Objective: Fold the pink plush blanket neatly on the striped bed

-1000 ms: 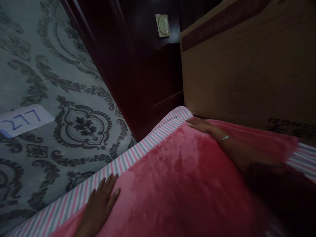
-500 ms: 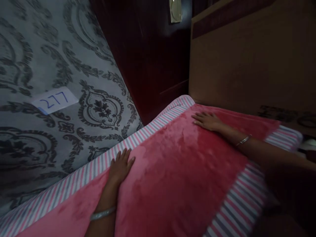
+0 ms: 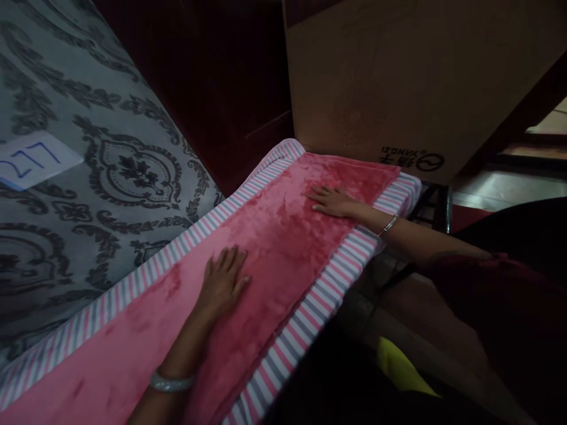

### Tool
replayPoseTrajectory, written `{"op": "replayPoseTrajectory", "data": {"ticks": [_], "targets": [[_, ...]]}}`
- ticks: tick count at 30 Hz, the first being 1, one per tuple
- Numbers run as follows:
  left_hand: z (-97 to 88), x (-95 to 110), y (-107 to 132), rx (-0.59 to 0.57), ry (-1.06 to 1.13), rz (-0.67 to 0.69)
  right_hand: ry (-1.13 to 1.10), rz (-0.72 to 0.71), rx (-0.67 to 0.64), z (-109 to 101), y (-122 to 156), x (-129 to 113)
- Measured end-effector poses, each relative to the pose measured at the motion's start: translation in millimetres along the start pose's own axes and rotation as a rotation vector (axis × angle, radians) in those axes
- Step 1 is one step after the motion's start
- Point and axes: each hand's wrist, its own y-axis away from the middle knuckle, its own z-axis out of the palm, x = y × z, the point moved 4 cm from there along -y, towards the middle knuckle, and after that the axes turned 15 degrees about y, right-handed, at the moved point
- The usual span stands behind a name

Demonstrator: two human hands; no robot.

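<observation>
A pink plush cover [image 3: 274,254] with striped pink, grey and white borders [image 3: 305,321] lies over a long padded surface. My left hand [image 3: 224,280] rests flat on the plush near its middle, fingers spread. Farther off, toward the far end, my right hand [image 3: 330,200] also lies flat on the pile with its fingers apart. Neither hand grips the fabric. Lighter and darker patches show in the pile around both hands.
Grey patterned wallpaper [image 3: 137,171] borders the left side, with a paper marked 277 [image 3: 38,159] on it. A dark red panel [image 3: 221,77] and a large cardboard box [image 3: 372,77] stand at the far end. Something yellow [image 3: 403,369] shows below right.
The view has shifted right, so more of the box and the near striped edge shows. My left hand has moved inward from the wall-side border; my right hand stays flat on the plush.
</observation>
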Motion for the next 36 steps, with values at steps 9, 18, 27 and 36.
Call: {"op": "replayPoseTrajectory", "data": {"ticks": [9, 18, 27, 36], "targets": [[-9.1, -16, 7, 0.064, 0.075, -0.184, -0.024, -0.036, 0.163, -9, -22, -25], [-35.3, -82, -19, 0.247, -0.025, -0.452, -0.066, -0.104, 0.286, -21, -109, -65], [-32.1, -111, -32, 0.291, -0.006, -0.443, -0.001, -0.136, 0.177, -6, -171, -78], [-27.2, -117, -43, 0.308, 0.003, -0.57, -0.009, -0.05, 0.261, -6, -184, -81]]}}
